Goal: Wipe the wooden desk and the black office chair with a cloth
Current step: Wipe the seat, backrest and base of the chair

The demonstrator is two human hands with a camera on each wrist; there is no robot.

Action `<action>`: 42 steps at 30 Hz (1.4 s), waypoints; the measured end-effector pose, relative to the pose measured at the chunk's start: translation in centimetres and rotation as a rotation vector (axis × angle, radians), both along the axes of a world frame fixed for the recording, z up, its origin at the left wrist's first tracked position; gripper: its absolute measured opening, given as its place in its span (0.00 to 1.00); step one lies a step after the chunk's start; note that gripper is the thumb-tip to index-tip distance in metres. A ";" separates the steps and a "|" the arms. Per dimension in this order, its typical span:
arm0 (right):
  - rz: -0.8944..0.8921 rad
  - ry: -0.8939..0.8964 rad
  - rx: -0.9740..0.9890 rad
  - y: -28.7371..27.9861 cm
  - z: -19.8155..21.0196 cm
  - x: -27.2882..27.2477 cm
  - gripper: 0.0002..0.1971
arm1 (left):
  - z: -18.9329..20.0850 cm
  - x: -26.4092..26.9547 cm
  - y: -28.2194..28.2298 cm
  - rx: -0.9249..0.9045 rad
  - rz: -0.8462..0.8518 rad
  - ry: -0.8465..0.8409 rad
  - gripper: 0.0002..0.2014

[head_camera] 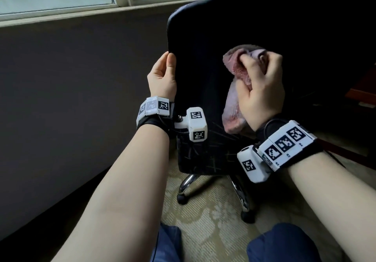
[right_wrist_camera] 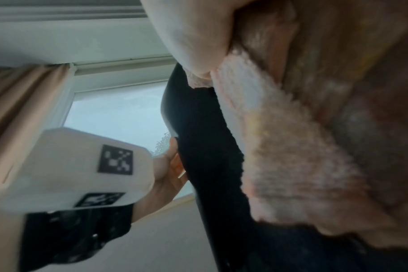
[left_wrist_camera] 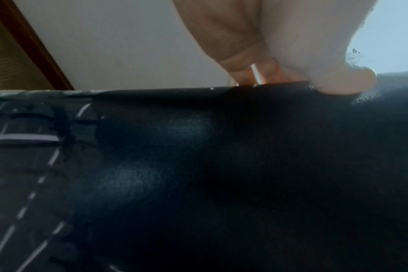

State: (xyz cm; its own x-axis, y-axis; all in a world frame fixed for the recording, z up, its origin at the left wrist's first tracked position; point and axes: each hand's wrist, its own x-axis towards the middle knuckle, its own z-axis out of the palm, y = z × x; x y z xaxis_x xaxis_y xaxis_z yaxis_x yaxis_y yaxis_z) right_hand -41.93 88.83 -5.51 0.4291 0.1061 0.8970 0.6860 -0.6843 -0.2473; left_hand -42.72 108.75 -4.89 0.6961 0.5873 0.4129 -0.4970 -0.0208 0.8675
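The black office chair (head_camera: 223, 28) stands in front of me with its back panel facing me. My left hand (head_camera: 162, 74) grips the left edge of the backrest, thumb on the near face and fingers wrapped behind; in the left wrist view the thumb presses the black leather (left_wrist_camera: 221, 165). My right hand (head_camera: 262, 82) grips a bunched pink cloth (head_camera: 234, 99) and presses it against the back of the backrest, with the cloth's lower end hanging down. The fuzzy cloth (right_wrist_camera: 291, 147) fills the right wrist view beside the chair's edge (right_wrist_camera: 210, 165). The wooden desk barely shows.
A dark wall (head_camera: 81, 78) under a window sill (head_camera: 81, 13) is on the left. The chair's chrome base (head_camera: 189, 182) with castors stands on patterned carpet (head_camera: 213, 221). My knees in blue trousers (head_camera: 280, 243) are at the bottom. A reddish wooden edge (head_camera: 364, 93) sits at the right.
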 end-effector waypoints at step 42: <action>0.012 0.091 0.128 -6.1 -0.5 -1.0 0.20 | -2.3 -0.2 -8.3 1.036 0.468 0.173 0.47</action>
